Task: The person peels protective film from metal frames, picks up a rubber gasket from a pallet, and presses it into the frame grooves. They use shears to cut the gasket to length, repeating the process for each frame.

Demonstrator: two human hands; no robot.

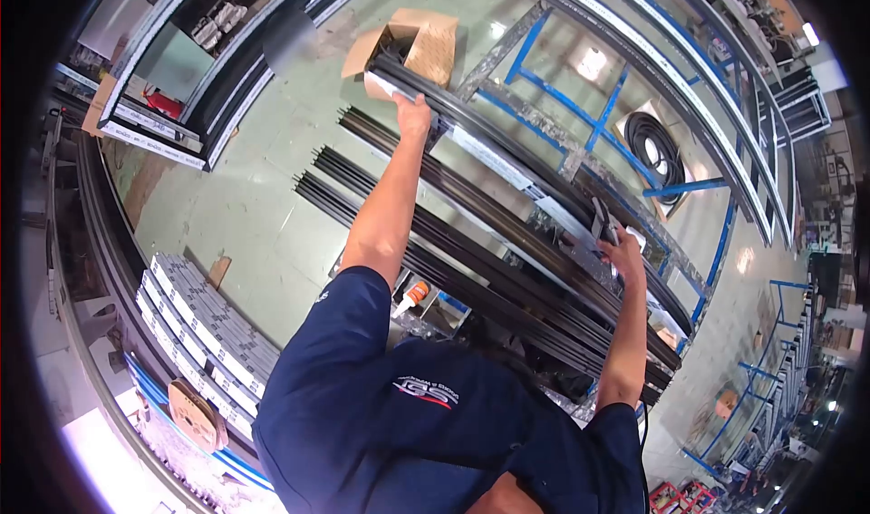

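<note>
My left hand (413, 117) is closed around the far-left end of a long dark profile (489, 147), close to an open cardboard box. Further along the same profile, my right hand (623, 255) is closed around a dark-handled hand tool (604, 221). Its exact kind I cannot make out, and the tool's head lies against the profile. White-and-blue film or tape strips (489, 159) show along the profile's side. More dark bars (435, 174) lie parallel below, nearer my body. An orange-and-white bottle (412, 297) sits below the bars, beside my left upper arm.
An open cardboard box (430, 50) stands on the floor beyond my left hand. Blue metal rack bars (566, 101) and a coiled black cable or seal (652, 149) are at the upper right. Framed panels (154, 124) stand upper left; stacked white-taped profiles (195, 337) lie lower left.
</note>
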